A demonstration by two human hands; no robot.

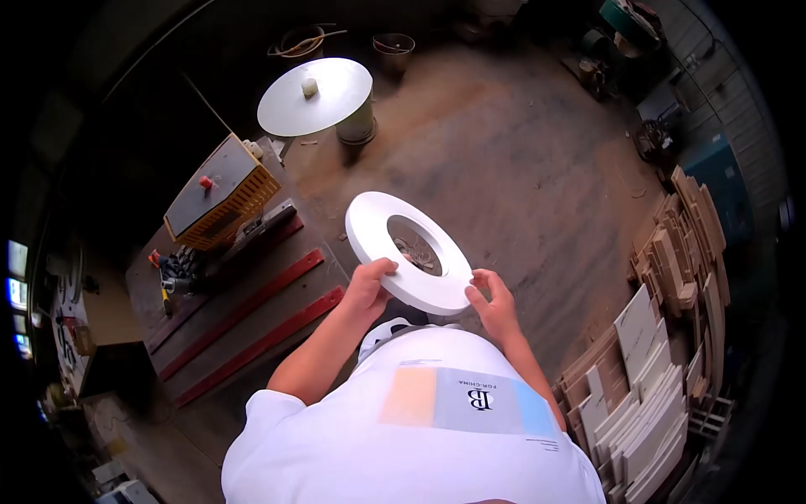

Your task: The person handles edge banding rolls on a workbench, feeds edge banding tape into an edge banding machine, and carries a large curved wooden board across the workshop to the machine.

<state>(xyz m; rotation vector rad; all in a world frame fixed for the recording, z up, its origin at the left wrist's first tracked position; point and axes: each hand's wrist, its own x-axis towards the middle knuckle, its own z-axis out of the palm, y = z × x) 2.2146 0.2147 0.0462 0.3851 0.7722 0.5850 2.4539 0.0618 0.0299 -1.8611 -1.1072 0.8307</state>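
Note:
A wide roll of white edge tape (369, 227), shaped like a flat ring, is held up in front of my white shirt. My left hand (368, 286) grips its lower left rim, with the thumb on the face. On the other side, my right hand (493, 301) holds the lower right edge between thumb and fingers. Through the hole in the middle, some thin curled scraps show on the floor. The fingers behind the roll are partly hidden.
At the left stands a workbench with red rails (252, 315) and a yellow-sided machine (222, 193). A round white disc (315, 97) is ahead. Stacked boards (646, 403) lean at the right. Brown floor (537, 176) lies between.

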